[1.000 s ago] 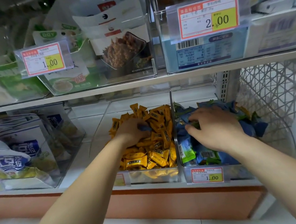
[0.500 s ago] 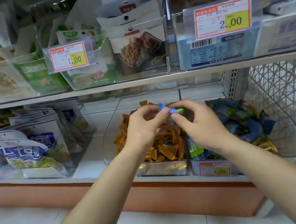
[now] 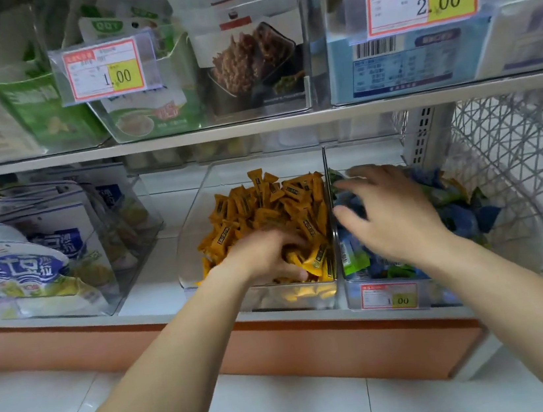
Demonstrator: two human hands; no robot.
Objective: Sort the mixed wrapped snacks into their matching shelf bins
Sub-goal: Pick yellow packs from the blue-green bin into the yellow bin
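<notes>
Two clear bins stand side by side on the lower shelf. The left bin (image 3: 192, 216) holds a heap of orange wrapped snacks (image 3: 263, 203). The right bin (image 3: 350, 294) holds blue and green wrapped snacks (image 3: 461, 215). My left hand (image 3: 266, 258) is down in the front of the orange heap, fingers curled among the wrappers; whether it holds one is hidden. My right hand (image 3: 388, 214) hovers over the blue and green heap with its fingers spread and nothing in them.
A white wire basket (image 3: 505, 154) stands right of the bins. Large blue-and-white snack bags (image 3: 26, 269) fill a clear bin at the left. The upper shelf (image 3: 253, 127) carries bins of pouches and price tags. White tiled floor lies below.
The hands, which met above the bins on a blue and green snack, have parted. My left hand dropped into the orange heap; my right hand moved over the blue and green heap, now without the snack.
</notes>
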